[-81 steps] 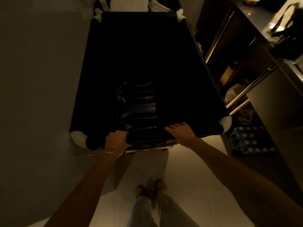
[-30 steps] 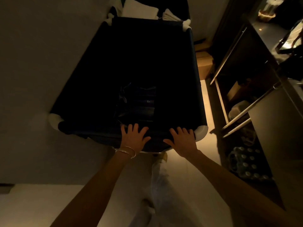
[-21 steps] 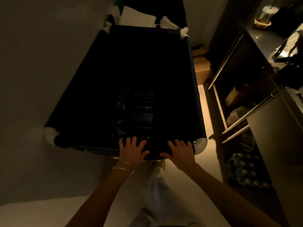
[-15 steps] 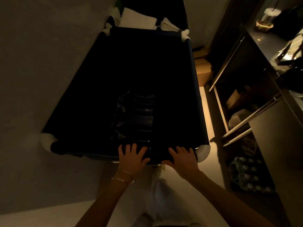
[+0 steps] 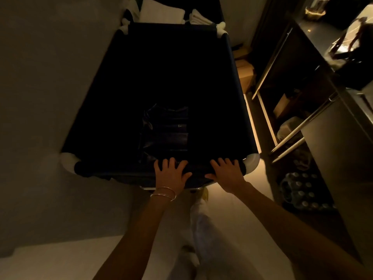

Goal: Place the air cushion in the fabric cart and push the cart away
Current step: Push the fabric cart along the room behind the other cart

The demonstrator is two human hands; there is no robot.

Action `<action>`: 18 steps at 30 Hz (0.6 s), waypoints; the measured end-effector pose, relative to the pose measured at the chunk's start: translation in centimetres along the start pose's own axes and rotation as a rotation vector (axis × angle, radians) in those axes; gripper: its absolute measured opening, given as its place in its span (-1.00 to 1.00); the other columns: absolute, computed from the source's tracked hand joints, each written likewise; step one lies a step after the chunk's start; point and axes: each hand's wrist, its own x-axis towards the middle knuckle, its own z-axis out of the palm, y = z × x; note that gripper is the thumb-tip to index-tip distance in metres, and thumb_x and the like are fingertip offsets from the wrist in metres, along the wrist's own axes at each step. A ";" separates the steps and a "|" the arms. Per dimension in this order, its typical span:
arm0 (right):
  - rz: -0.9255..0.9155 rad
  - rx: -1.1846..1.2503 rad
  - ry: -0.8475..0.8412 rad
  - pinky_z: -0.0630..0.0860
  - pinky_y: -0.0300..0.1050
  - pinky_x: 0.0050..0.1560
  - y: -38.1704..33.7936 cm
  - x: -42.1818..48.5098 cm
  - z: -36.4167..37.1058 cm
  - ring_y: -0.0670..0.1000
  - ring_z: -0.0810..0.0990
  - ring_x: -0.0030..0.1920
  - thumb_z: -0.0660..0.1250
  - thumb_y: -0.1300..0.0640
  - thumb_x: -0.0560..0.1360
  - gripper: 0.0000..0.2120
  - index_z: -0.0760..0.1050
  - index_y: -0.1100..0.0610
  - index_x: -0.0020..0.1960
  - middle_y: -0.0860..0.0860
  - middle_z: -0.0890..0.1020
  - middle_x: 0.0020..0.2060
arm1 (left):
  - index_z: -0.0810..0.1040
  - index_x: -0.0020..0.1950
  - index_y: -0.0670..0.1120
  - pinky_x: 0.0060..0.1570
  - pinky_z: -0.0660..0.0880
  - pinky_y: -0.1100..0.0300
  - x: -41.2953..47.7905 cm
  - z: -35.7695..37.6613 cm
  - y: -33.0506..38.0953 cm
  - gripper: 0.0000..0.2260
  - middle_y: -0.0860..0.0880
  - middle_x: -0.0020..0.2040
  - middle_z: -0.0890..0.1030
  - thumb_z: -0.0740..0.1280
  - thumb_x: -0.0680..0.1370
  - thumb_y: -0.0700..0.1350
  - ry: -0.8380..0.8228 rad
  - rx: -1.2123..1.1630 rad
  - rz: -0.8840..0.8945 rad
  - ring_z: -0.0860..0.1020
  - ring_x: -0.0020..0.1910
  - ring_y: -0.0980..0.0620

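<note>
A big dark fabric cart (image 5: 238, 93) with white corner caps fills the middle of the head view. Deep inside it lies the air cushion (image 5: 165, 132), a dark ribbed shape near the cart's near end. My left hand (image 5: 170, 175), with thin bracelets on the wrist, lies flat with fingers spread on the cart's near rim. My right hand (image 5: 227, 171) rests the same way on the rim, close to the near right corner cap (image 5: 252, 161). Neither hand holds anything.
A plain wall (image 5: 50, 77) runs close along the cart's left side. At the right stand a dark shelf unit (image 5: 292, 81) and a pack of bottles (image 5: 302, 188) on the floor. Cardboard boxes (image 5: 245, 73) sit beyond the cart's right side; folded white towels (image 5: 161, 11) lie past its far end.
My hands went from gripping the cart's near rim to lying flat on it with fingers spread. The cart has swung and rolled forward with me following; the cushion stays inside.
</note>
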 end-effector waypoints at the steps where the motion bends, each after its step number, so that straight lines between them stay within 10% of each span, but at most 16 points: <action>1: -0.004 -0.009 -0.008 0.24 0.13 0.27 -0.2 0.0 -0.2 0.21 0.36 0.27 0.04 -0.22 0.55 -0.46 0.21 0.09 0.39 0.15 0.41 0.30 | 0.60 0.05 0.02 0.02 0.44 -0.30 0.1 -0.1 0.0 -0.62 -0.16 -0.13 0.61 0.17 0.45 0.21 -0.013 -0.001 -0.002 0.57 -0.14 -0.22; 18: -0.088 0.013 0.102 0.08 0.16 0.40 0.7 -2.3 -4.9 0.17 0.22 0.40 0.19 -0.14 0.53 -0.43 0.15 0.07 0.45 0.13 0.30 0.40 | 0.30 0.42 -0.01 0.40 0.07 -0.20 -0.9 -3.0 0.0 -0.55 -0.16 0.38 0.38 0.18 0.57 0.11 -0.085 -0.130 -0.084 0.26 0.38 -0.20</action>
